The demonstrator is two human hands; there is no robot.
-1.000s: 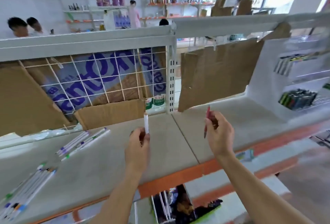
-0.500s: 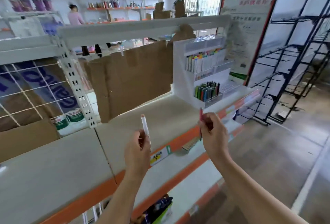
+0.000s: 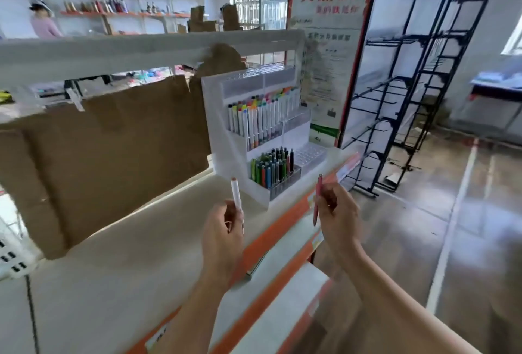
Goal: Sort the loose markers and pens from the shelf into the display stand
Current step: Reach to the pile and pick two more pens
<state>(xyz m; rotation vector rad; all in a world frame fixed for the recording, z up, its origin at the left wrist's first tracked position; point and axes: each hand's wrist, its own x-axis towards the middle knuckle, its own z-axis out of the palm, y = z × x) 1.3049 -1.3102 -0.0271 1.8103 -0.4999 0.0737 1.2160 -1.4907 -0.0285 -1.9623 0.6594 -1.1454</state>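
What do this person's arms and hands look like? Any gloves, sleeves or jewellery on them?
Both forearms are bare as far as the picture shows: no sleeves, no gloves, no watch or bracelet at either wrist. The left hand and the right hand are bare too. A small glint on one right finger might be a ring, but it is too blurred to tell.

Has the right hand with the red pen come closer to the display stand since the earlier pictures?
Yes. The right hand with the red pen now sits just right of the display stand, nearer than before.
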